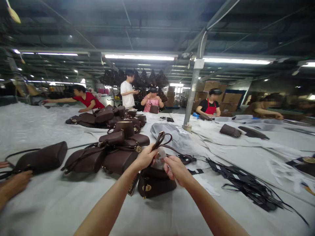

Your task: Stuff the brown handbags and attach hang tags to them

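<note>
A dark brown handbag (158, 186) with a gold-coloured clasp stands on the table in front of me. My left hand (145, 158) is closed around its thin brown strap (160, 139), which loops up above the fingers. Between both hands shows a small whitish, thin strip (162, 152), and my right hand (177, 168) pinches its end over the bag. Whether it is paper or plastic I cannot tell. A dark hang tag (133, 185) with pale lettering lies against the bag's left side.
Several brown bags (120, 160) are piled to the left. Behind my hands sits a bag in translucent plastic (172, 137). Black tags with cords (246, 183) lie at right. A metal post (193, 91) rises from the table. Another person's hand (18, 183) touches a bag at far left.
</note>
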A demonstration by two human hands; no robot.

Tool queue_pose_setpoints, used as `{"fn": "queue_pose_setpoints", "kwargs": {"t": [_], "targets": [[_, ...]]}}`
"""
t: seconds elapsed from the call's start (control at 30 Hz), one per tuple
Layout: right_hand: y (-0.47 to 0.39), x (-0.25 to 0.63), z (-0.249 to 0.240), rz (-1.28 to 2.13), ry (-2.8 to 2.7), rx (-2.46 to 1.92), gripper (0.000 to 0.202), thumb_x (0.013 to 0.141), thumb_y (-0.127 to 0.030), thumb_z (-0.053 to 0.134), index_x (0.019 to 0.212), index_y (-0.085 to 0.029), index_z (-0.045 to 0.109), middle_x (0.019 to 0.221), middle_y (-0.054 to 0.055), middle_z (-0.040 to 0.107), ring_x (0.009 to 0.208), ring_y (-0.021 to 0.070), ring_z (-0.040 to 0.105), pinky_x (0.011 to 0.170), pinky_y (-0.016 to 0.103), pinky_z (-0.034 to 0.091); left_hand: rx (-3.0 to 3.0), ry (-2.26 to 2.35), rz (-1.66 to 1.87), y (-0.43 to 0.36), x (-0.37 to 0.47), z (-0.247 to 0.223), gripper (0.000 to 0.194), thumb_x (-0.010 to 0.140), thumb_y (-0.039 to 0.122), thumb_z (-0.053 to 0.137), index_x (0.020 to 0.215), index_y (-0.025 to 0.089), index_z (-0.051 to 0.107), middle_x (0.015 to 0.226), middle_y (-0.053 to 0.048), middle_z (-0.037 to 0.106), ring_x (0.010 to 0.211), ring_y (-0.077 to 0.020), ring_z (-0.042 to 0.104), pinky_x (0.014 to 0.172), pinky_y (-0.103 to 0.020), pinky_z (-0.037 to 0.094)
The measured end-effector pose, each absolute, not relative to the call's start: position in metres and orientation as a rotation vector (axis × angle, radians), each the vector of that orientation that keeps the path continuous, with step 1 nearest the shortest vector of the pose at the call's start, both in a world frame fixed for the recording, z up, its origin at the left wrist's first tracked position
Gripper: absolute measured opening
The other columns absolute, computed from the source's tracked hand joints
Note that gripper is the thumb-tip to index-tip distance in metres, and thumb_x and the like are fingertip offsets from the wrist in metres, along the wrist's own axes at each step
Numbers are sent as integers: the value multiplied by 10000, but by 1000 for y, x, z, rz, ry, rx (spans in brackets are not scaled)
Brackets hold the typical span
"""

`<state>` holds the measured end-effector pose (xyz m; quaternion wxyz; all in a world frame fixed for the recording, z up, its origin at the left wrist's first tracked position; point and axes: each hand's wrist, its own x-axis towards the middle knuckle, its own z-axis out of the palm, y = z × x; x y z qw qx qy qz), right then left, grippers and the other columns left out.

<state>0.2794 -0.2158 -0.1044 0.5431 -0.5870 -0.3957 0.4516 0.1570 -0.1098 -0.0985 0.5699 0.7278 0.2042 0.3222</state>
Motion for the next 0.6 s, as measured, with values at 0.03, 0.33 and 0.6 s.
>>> {"fn": "queue_pose_setpoints", "kwargs": {"t": [0.03,0.33,0.6], "targets": [[-210,278,-103,1080,-941,-1384,203,812,-365,521,783,-167,557,435,-65,496,266,52,334,287,170,203,1745,475,767,-111,155,-99,162,845,331,537,802,194,462,534,88,441,361,-55,389,357,-170,306],[-204,289,-111,1139,-739,-1069,342,654,-343,794,917,-133,729,651,-21,566,414,7,316,325,131,204,1441,448,917,-100,154,-105,171,797,325,535,841,209,418,599,98,417,365,-45,385,354,-166,337],[-205,288,-117,915,-742,-1119,492,500,-380,875,901,-145,713,725,26,690,662,165,655,578,272,552,1455,471,926,-98,155,-107,181,807,342,541,802,203,424,583,87,428,368,-54,399,364,-179,331]]}}
